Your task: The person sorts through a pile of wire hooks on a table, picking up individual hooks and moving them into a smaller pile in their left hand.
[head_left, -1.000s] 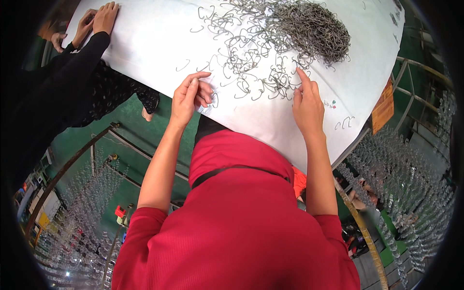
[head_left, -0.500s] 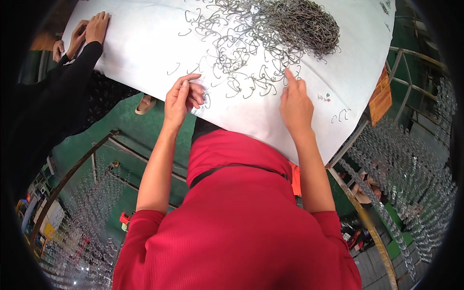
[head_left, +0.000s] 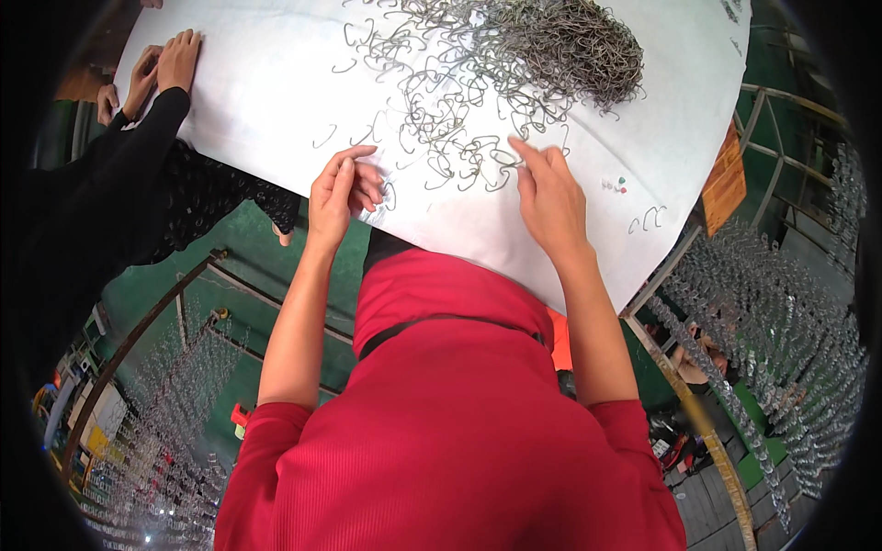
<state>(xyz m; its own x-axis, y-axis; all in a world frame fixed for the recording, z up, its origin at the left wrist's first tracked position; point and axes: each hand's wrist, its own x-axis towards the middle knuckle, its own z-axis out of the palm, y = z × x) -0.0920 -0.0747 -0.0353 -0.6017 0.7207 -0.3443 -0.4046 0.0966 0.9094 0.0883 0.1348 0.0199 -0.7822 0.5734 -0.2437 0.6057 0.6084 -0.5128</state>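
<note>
Many dark metal S-shaped hooks (head_left: 478, 158) lie scattered over the white-covered table (head_left: 248, 101), and a dense heap of hooks (head_left: 588, 50) is piled at the far right. My right hand (head_left: 554, 202) reaches over the near edge of the scatter. Its index finger points at the loose hooks with the thumb apart, and nothing shows in its grip. At the table's near edge, my left hand (head_left: 344, 191) hovers with the index finger stretched out and the other fingers loosely curled; I see nothing held in it. A few hooks (head_left: 390, 195) lie beside its fingers.
Another person's hands (head_left: 177, 62) rest on the table at the far left, below them a black sleeve (head_left: 156, 129). Right of my right hand lie small colored bits (head_left: 616, 185) and a few separate hooks (head_left: 649, 219). Racks with hanging clear strands (head_left: 772, 321) stand on both sides.
My right hand has shifted left and slightly nearer, and its thumb now stands apart from the index finger. My left hand has barely moved. The other person's foot has shifted.
</note>
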